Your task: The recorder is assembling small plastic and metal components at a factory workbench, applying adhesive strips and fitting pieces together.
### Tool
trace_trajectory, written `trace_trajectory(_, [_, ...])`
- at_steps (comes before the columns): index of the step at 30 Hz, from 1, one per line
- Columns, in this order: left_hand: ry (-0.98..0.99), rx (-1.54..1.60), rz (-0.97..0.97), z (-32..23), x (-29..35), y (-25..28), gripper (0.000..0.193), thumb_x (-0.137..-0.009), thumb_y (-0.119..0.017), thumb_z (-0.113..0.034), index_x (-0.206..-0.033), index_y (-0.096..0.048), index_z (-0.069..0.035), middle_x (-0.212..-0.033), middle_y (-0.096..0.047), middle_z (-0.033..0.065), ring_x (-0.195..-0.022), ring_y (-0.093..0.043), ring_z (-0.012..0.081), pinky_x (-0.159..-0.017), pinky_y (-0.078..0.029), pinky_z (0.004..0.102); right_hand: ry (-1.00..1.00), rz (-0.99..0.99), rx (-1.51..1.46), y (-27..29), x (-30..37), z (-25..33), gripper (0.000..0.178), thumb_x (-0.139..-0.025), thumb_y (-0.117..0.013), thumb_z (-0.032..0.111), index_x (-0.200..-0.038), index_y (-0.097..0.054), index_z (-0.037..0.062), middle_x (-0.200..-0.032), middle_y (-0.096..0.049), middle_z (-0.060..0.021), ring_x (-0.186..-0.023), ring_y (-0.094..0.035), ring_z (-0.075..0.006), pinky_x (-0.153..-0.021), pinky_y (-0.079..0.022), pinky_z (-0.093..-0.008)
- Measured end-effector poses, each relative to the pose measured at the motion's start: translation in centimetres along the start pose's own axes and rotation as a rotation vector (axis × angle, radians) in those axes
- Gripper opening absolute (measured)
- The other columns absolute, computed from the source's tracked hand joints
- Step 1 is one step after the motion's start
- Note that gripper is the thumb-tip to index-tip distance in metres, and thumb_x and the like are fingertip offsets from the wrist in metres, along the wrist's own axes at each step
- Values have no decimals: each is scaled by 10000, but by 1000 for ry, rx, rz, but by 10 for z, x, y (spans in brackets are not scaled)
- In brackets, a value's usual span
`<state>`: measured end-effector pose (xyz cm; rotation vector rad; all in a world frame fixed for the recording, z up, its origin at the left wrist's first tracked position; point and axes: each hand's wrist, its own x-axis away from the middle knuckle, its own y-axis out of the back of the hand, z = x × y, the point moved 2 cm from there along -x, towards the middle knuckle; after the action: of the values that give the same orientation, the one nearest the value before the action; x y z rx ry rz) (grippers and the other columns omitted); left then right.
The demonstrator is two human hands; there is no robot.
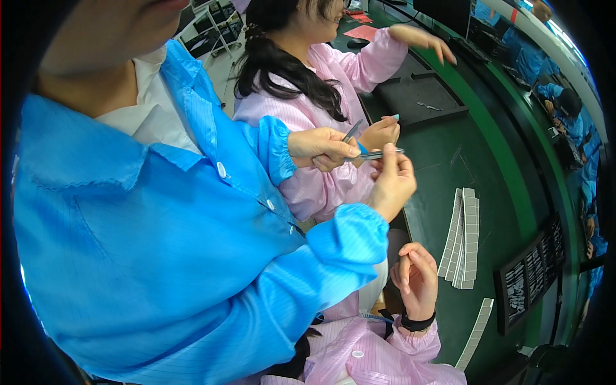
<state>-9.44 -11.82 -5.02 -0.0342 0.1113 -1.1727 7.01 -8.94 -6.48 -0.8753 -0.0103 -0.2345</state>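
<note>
My left hand (418, 279) is raised by the table edge at the lower right, in a pink sleeve with a black band at the wrist. Its fingers are curled in and nothing shows between them. My right hand is out of view. Close by on the green table (443, 173) is a fanned stack of pale strips (461, 237) divided into small squares. A single pale strip (476, 335) lies nearer. Beside me, a co-worker in a blue smock (192, 256) holds slim metal tweezers (380, 154) between both hands; another thin metal tip (352, 130) sticks up there.
A second co-worker in pink (295, 96) sits beyond, one hand raised over a black tray (443, 115) where tweezers (428, 106) lie. At the right, a dark compartmented tray (531, 273) holds many small silvery pieces. More people in blue work across the bench.
</note>
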Motion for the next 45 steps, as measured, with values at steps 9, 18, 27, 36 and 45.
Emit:
trace_trajectory(9, [-469,330,-724,-106,-140,36,135,-764,-610,-133,-709,-644,-14,-698,-605,99,-776,-564,248,-675,-488,365,9,-14,15,4,0,1,209,-904,-381,110,-925,-520,-44,-507,-486,-57,-358,-361,-73,-406,-294,-203])
trace_trajectory(18, [-536,1033,-240,-135,-206,28,233,-801,-590,-120,-1031,-625,-105,-1037,-552,46,-993,-556,257,-705,-523,473,-3,13,-8,14,1,3,205,-904,-384,112,-929,-519,-42,-517,-494,-65,-371,-368,-82,-426,-302,-210])
trace_trajectory(27, [-77,468,-430,-23,-85,37,221,-789,-582,-187,-817,-647,23,-796,-611,146,-863,-550,281,-774,-463,432,-26,14,2,10,3,7,207,-908,-382,114,-935,-516,-41,-518,-493,-65,-374,-371,-84,-420,-300,-208])
trace_trajectory(36, [-218,296,-495,36,94,20,177,-799,-518,-138,-804,-598,20,-829,-554,91,-861,-516,190,-829,-431,316,-9,-6,-3,10,6,6,209,-910,-378,112,-927,-517,-44,-492,-474,-57,-355,-358,-83,-409,-287,-209])
trace_trajectory(45, [-154,418,-532,28,127,9,200,-882,-435,-116,-873,-558,41,-907,-536,85,-907,-520,129,-800,-451,230,16,-33,27,1,5,6,209,-907,-383,122,-909,-521,-35,-477,-465,-52,-339,-336,-79,-390,-272,-204])
